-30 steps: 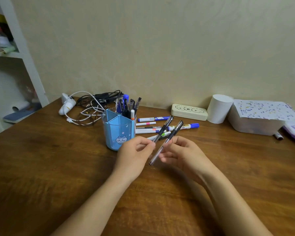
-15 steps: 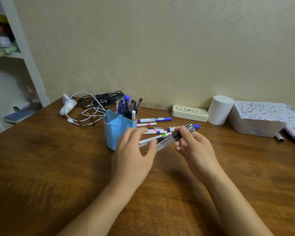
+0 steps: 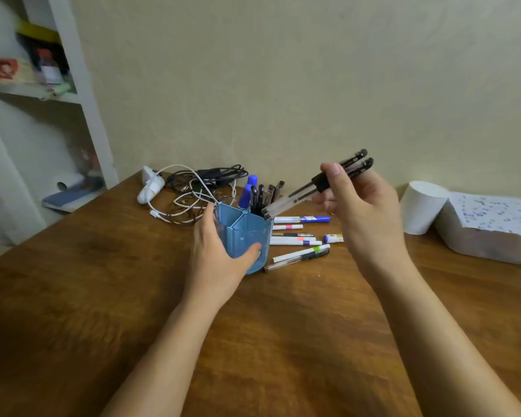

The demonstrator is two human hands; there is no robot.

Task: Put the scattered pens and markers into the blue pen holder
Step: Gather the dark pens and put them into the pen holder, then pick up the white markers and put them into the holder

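The blue pen holder [image 3: 247,234] stands on the wooden table, with several pens and blue-capped markers upright in its rear compartment. My left hand [image 3: 220,251] wraps around its front and left side. My right hand [image 3: 360,206] holds two clear pens with black caps [image 3: 295,198] side by side, tilted, their tips at the holder's right rim and their caps up to the right. Several markers [image 3: 298,236] and a pen lie scattered on the table just right of the holder.
A tangle of cables with a white charger [image 3: 190,191] lies behind the holder. At the right stand a white paper roll [image 3: 421,209] and a white box under dotted paper [image 3: 491,233]. A white shelf unit [image 3: 57,94] rises at the left.
My right hand took both pens and lifted them, tips now at the holder's rim. My left hand let go of its pen and moved left onto the holder.
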